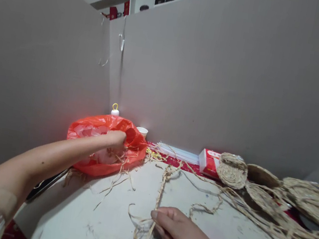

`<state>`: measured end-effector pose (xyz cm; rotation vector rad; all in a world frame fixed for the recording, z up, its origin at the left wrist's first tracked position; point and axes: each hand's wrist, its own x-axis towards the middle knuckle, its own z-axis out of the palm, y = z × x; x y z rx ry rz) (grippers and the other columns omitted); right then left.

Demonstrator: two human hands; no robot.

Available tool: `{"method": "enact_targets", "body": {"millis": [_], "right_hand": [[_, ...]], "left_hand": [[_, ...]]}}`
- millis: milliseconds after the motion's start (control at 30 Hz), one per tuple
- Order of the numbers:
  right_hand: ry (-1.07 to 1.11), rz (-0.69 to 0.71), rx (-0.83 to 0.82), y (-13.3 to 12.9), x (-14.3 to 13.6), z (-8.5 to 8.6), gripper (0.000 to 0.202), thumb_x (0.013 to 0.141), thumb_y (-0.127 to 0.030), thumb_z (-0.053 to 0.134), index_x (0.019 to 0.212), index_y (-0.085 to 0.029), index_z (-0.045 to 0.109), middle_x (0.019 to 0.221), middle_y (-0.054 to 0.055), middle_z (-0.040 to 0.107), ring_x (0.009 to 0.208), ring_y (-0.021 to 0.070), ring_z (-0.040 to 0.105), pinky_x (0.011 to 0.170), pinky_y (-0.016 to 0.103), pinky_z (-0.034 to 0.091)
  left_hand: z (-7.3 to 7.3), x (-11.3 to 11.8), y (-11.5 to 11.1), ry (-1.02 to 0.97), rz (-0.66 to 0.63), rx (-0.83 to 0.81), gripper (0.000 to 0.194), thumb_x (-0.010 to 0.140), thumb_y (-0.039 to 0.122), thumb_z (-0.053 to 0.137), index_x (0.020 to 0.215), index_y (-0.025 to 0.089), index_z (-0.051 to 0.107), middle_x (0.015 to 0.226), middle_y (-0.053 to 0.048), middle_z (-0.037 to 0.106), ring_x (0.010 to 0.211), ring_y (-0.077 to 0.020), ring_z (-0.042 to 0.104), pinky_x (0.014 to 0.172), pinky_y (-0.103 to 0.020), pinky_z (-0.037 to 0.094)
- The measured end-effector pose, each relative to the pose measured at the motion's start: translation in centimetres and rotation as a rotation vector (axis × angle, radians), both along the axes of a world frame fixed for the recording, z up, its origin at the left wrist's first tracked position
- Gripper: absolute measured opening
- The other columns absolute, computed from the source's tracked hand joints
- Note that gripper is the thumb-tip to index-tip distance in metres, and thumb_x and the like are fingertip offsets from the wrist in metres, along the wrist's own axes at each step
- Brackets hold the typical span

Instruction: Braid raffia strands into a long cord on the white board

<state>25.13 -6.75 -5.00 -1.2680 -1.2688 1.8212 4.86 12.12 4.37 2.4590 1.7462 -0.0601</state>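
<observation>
My right hand (175,231) pinches a braided straw cord (161,188) between thumb and fingers, low over the white table. Loose strands (142,232) hang from the cord's near end and curl beside the hand. My left hand (116,138) reaches into the red plastic bag (92,168) at the back left. Its fingers are hidden inside, so I cannot see whether they grip anything. Pale straw strips (119,170) spill over the bag's near rim onto the table.
Coiled woven straw pieces (232,171) lie at the right with long braids (257,209) trailing from them. A red and white box (210,161), a white cup (141,131) and a white-capped bottle (114,111) stand along the back. Grey panels (230,86) enclose the table (69,210).
</observation>
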Motion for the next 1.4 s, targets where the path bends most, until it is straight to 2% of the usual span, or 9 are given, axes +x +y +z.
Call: {"method": "enact_targets", "body": {"millis": [100,333,500,600,733,800,900,1033,1400], "right_hand": [[0.016,-0.001,0.003,0.0,-0.1,0.1,0.041,0.073,-0.050,0.058,0.050,-0.020,0.042,0.038,-0.009,0.034,0.029,0.0020,0.019,0.032,0.019,0.009],[0.009,0.004,0.020,0.2,0.0,-0.1,0.041,0.075,-0.048,0.057,0.050,-0.020,0.041,0.038,-0.009,0.034,0.029,0.0021,0.020,0.032,0.019,0.009],[0.004,-0.004,0.006,0.3,0.0,-0.2,0.039,0.075,-0.048,0.057,0.052,-0.020,0.041,0.039,-0.009,0.034,0.030,0.0024,0.019,0.032,0.019,0.009],[0.004,0.007,-0.002,0.2,0.0,0.0,0.040,0.074,-0.049,0.057,0.051,-0.020,0.041,0.038,-0.009,0.034,0.030,0.0024,0.019,0.032,0.019,0.009],[-0.011,0.001,-0.005,0.0,-0.1,0.1,0.039,0.073,-0.048,0.058,0.052,-0.020,0.040,0.038,-0.010,0.034,0.030,0.0023,0.019,0.032,0.018,0.009],[-0.024,-0.003,0.005,0.0,-0.1,0.1,0.039,0.074,-0.048,0.057,0.052,-0.020,0.040,0.038,-0.010,0.033,0.030,0.0024,0.019,0.032,0.018,0.010],[-0.037,0.007,0.013,0.1,-0.1,-0.1,0.041,0.076,-0.049,0.055,0.051,-0.020,0.039,0.038,-0.010,0.032,0.029,0.0026,0.019,0.032,0.019,0.010],[-0.049,0.009,0.013,0.3,0.0,-0.1,0.040,0.076,-0.049,0.054,0.051,-0.020,0.039,0.039,-0.009,0.034,0.030,0.0024,0.020,0.032,0.019,0.011],[-0.076,0.020,0.010,0.0,0.0,-0.1,0.041,0.078,-0.049,0.053,0.053,-0.021,0.038,0.039,-0.010,0.032,0.031,0.0029,0.018,0.033,0.019,0.010]], "left_hand": [[-0.2,-0.1,0.6,0.000,-0.009,-0.034,0.033,0.090,0.036,0.056,0.116,0.016,0.058,0.118,-0.008,0.058,0.101,-0.0232,0.059,0.085,-0.041,0.052],[1.7,-1.9,0.9,-0.060,-0.025,-0.015,0.033,0.091,0.036,0.055,0.117,0.015,0.057,0.117,-0.008,0.058,0.100,-0.0223,0.059,0.084,-0.041,0.052],[-0.4,-1.9,-0.3,-0.037,-0.014,-0.055,0.025,0.086,0.035,0.062,0.097,0.014,0.064,0.098,-0.005,0.064,0.086,-0.0185,0.062,0.075,-0.035,0.053],[-0.9,-1.8,-0.3,-0.052,-0.038,-0.061,0.024,0.090,0.034,0.058,0.101,0.014,0.062,0.101,-0.005,0.063,0.088,-0.0179,0.061,0.076,-0.034,0.053],[1.0,-2.3,0.4,-0.177,-0.103,-0.031,0.027,0.089,0.036,0.058,0.101,0.012,0.061,0.098,-0.004,0.062,0.083,-0.0173,0.061,0.072,-0.033,0.053],[2.4,-2.7,0.6,-0.274,-0.129,0.000,0.025,0.088,0.036,0.058,0.085,0.011,0.062,0.081,-0.002,0.061,0.068,-0.0123,0.057,0.061,-0.026,0.048],[3.9,-3.3,0.3,-0.423,-0.138,0.068,0.039,0.087,0.038,0.054,0.056,0.015,0.047,0.053,0.004,0.043,0.048,-0.0060,0.037,0.047,-0.021,0.030],[4.4,-3.7,-0.2,-0.523,-0.115,0.131,0.046,0.083,0.040,0.053,0.048,0.019,0.034,0.044,0.007,0.029,0.042,-0.0051,0.025,0.044,-0.023,0.019],[3.9,-4.2,-0.1,-0.476,-0.197,-0.050,0.019,0.082,0.024,0.051,0.065,0.016,0.056,0.057,0.001,0.053,0.049,-0.0104,0.054,0.046,-0.020,0.036]]}}
